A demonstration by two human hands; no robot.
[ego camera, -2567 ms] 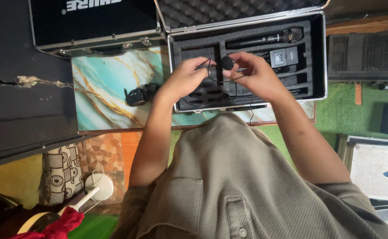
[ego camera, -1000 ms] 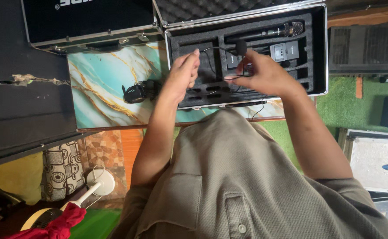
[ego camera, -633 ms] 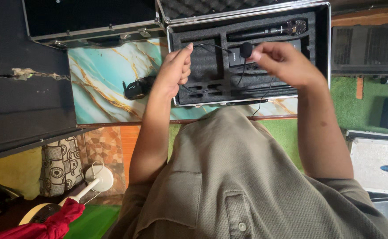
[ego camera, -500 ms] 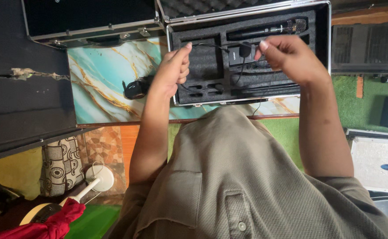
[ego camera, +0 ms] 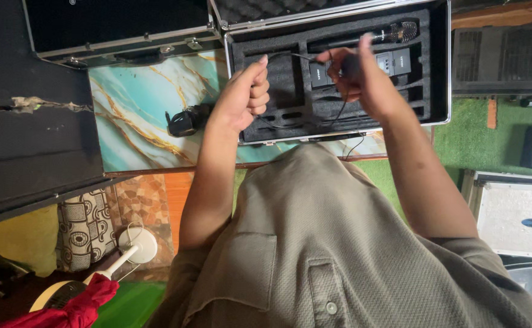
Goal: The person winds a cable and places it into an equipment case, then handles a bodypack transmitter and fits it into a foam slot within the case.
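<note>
Thin black cable (ego camera: 290, 56) pinched between left hand (ego camera: 242, 97) and right hand (ego camera: 363, 79), both grips closed, above foam-lined case (ego camera: 436, 67).

One camera, worn on my head, looks steeply down past my chest. My shirt (ego camera: 351, 255) fills the lower frame at 6 o'clock, very near. The bench (ego camera: 138, 115) and open foam-lined case (ego camera: 339, 67) lie farther off at 12 o'clock.

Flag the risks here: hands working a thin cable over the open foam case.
1. The thin black cable is stretched between left hand and right hand; a hard pull could strain it.
2. Its slack hangs over the case front edge and could snag.
3. The black bundle lies loose on the marbled table.
</note>
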